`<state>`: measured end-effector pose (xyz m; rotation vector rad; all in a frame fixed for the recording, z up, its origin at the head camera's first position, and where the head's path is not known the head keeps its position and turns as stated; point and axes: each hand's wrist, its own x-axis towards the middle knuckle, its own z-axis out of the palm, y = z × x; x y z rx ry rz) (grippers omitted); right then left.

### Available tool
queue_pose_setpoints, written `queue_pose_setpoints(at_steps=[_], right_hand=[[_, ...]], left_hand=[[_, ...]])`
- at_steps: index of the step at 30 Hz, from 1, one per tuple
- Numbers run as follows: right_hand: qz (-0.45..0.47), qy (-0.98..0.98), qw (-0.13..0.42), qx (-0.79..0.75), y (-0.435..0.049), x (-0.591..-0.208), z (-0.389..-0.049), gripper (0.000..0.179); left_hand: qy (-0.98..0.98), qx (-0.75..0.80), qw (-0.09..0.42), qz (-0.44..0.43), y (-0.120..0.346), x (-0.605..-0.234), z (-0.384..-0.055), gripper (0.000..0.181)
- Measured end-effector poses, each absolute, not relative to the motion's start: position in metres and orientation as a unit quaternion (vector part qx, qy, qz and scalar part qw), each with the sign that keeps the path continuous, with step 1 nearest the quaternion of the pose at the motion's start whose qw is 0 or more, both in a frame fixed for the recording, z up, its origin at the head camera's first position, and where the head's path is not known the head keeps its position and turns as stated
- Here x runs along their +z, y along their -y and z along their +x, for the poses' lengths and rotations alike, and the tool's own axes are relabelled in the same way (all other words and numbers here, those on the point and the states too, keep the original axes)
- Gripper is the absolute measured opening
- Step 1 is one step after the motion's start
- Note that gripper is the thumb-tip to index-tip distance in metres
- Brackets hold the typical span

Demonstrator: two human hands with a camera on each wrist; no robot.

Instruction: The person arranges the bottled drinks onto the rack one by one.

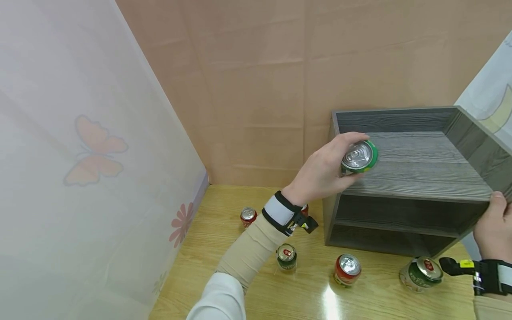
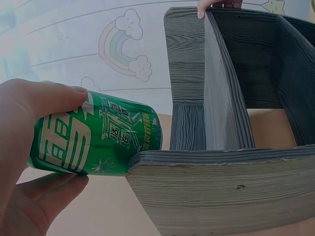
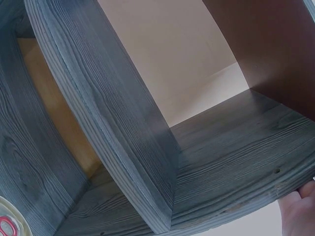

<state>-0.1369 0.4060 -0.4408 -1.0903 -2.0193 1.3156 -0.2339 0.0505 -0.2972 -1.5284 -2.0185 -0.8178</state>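
Observation:
My left hand (image 1: 326,166) grips a green drink can (image 1: 359,156) by its sides, fingers and thumb round it, at the upper left of a grey wood-grain shelf unit (image 1: 416,171). The can's silver top faces up in the head view. From the left wrist, the green can (image 2: 118,135) appears right at the edge of the left side panel (image 2: 221,189); whether they touch I cannot tell. At the unit's right side, my right hand (image 1: 496,229) holds the side panel's edge, its thumb on the front. The right wrist view catches only part of that hand (image 3: 300,206).
On the wooden table (image 1: 192,271) stand a red can (image 1: 249,217), a dark green can (image 1: 286,258), another red can (image 1: 347,272) and a larger-looking green can (image 1: 420,274). One more red can (image 1: 305,210) is mostly hidden behind my left wrist. A brown sheet (image 1: 248,89) hangs behind.

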Motion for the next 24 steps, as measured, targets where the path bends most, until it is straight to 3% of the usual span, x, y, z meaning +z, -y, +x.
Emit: queue_pose_setpoints(at_steps=[7, 24], right_hand=[[-0.408, 0.737, 0.234, 0.486, -0.409, -0.442, -0.14, 0.039], [-0.396, 0.739, 0.249, 0.485, -0.408, -0.441, -0.138, 0.026]], left_hand=[[0.753, -0.288, 0.222, -0.549, -0.054, -0.299, -0.234, 0.072], [0.774, -0.281, 0.196, -0.532, -0.068, -0.309, -0.242, 0.078]])
